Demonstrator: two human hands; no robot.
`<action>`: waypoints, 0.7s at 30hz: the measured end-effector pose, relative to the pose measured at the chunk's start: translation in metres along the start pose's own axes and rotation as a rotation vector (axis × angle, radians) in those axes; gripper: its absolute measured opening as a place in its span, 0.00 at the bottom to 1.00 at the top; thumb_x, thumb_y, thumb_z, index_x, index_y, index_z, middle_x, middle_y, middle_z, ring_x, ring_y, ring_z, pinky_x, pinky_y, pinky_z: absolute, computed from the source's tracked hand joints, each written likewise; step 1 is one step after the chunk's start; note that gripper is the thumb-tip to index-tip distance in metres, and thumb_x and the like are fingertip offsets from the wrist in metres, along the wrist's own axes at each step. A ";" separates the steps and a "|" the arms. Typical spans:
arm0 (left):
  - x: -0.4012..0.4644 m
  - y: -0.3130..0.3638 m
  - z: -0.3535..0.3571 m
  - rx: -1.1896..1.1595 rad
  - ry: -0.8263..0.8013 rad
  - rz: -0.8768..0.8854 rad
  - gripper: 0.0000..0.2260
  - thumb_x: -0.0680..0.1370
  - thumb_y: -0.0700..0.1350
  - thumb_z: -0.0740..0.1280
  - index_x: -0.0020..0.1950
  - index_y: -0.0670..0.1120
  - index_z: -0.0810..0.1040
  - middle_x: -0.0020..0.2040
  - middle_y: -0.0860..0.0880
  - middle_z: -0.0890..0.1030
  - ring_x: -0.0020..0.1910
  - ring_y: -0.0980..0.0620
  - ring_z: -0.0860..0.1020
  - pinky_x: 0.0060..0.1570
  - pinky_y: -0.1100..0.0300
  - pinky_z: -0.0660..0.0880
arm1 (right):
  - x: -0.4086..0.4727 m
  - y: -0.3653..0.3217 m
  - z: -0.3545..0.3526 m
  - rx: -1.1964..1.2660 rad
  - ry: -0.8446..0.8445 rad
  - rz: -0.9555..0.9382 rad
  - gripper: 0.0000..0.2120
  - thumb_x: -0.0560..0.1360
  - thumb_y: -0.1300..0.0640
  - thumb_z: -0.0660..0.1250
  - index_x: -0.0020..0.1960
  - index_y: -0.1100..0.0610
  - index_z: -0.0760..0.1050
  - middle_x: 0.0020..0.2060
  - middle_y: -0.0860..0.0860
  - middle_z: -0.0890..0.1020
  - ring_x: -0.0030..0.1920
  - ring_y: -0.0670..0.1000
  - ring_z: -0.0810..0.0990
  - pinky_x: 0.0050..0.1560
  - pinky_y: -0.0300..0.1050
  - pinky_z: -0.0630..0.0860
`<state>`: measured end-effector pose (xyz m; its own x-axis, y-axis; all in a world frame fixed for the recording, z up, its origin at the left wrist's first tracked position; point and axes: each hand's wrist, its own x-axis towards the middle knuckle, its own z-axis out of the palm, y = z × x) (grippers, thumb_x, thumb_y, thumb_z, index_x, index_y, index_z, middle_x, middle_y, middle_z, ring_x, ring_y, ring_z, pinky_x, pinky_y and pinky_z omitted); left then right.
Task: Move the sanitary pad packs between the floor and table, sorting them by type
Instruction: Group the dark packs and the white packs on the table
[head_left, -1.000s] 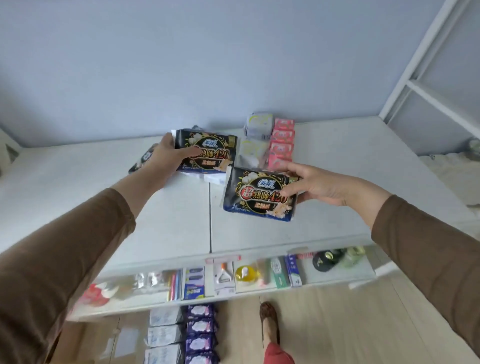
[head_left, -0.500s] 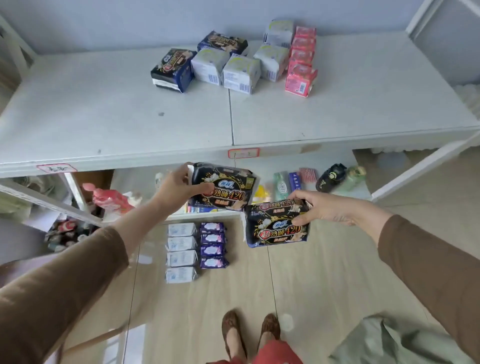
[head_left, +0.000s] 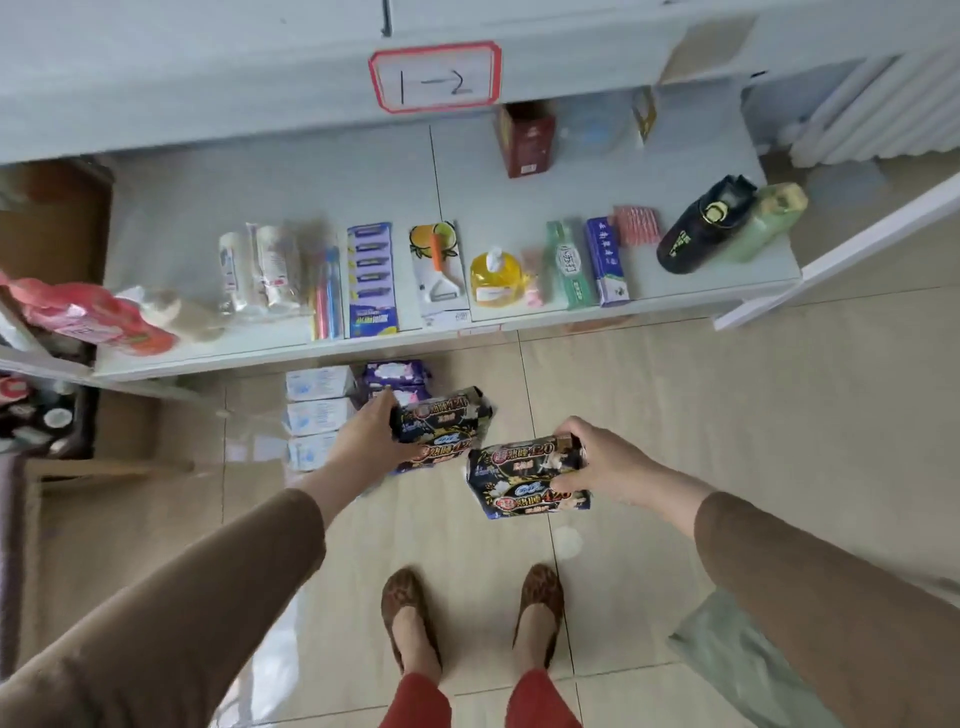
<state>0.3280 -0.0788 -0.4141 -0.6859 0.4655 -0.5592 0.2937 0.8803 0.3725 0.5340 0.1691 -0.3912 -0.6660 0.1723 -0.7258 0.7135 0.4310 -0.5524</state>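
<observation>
Sanitary pad packs, black ones, hang over the floor (head_left: 675, 415): left hand (head_left: 363, 441) grasps one (head_left: 447, 426) just beside the purple row (head_left: 395, 374), nearer it; right hand (head_left: 608, 462) grasps another (head_left: 524, 478), long axis crosswise.

Table edge (head_left: 208, 67) runs across top of frame, label (head_left: 435, 77) on it at top centre. Lower shelf (head_left: 171, 208) sits below it, a row of goods (head_left: 374, 278) along its front. Stacked packs (head_left: 318, 400) on floor (head_left: 727, 415) just below shelf, centre-left. Left hand (head_left: 363, 441) and right hand (head_left: 605, 462) at centre, each gripping a pack (head_left: 441, 428) (head_left: 527, 475), right one lower. Feet (head_left: 410, 618) at bottom centre.
</observation>
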 end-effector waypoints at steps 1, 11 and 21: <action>0.016 -0.007 0.015 0.015 0.000 -0.003 0.23 0.65 0.55 0.77 0.48 0.50 0.67 0.43 0.51 0.77 0.39 0.48 0.76 0.33 0.56 0.72 | 0.015 0.011 0.013 -0.004 0.015 -0.003 0.26 0.67 0.53 0.77 0.61 0.48 0.70 0.53 0.48 0.80 0.50 0.50 0.80 0.44 0.42 0.76; 0.180 -0.056 0.136 0.124 0.048 0.123 0.21 0.73 0.46 0.73 0.63 0.44 0.71 0.58 0.43 0.72 0.52 0.39 0.77 0.49 0.49 0.76 | 0.185 0.102 0.121 -0.041 0.351 -0.085 0.23 0.68 0.58 0.72 0.63 0.48 0.76 0.52 0.46 0.70 0.55 0.50 0.68 0.49 0.42 0.67; 0.315 -0.082 0.210 0.310 0.293 0.248 0.22 0.71 0.52 0.76 0.63 0.49 0.79 0.54 0.43 0.81 0.57 0.41 0.75 0.53 0.50 0.73 | 0.328 0.149 0.171 0.086 0.497 -0.135 0.24 0.70 0.58 0.71 0.65 0.47 0.73 0.57 0.45 0.73 0.53 0.46 0.78 0.52 0.43 0.75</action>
<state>0.2277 0.0151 -0.7767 -0.7154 0.6587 -0.2329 0.6259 0.7524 0.2054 0.4588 0.1385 -0.7815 -0.7611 0.5289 -0.3754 0.6158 0.4076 -0.6742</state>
